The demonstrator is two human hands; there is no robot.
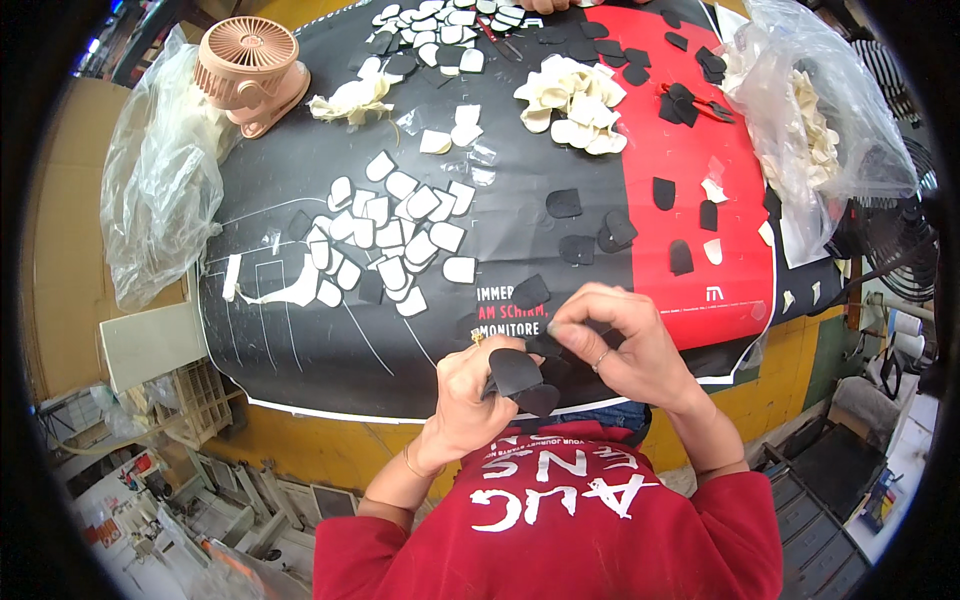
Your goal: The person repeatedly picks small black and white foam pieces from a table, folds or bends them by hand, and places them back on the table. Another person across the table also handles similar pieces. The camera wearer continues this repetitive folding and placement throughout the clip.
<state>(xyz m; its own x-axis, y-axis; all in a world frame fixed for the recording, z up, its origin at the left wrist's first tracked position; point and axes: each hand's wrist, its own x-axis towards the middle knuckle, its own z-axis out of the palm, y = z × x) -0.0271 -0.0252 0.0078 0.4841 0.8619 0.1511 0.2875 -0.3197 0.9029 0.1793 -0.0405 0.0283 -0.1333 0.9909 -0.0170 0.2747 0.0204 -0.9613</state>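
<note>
Close to the table's near edge, my left hand [468,386] is closed around several black rounded fabric pieces [515,371], which stick out from between its fingers. My right hand [632,342] is just to the right, thumb and fingertips pinched together. Whatever is in that pinch is dark and too small to make out. Beyond the hands lie loose black rounded pieces [564,203], some overlapping. To the left, many white rounded pieces with dark edges [459,270] are scattered in a loose heap.
A printed black and red sheet [700,290] covers the table. Farther off are cream fabric pieces [575,100] and red-handled cutters [715,108]. A pink fan [250,65] and a clear plastic bag [160,190] stand left, another bag [850,130] right. Someone else's hand [546,5] shows at the far edge.
</note>
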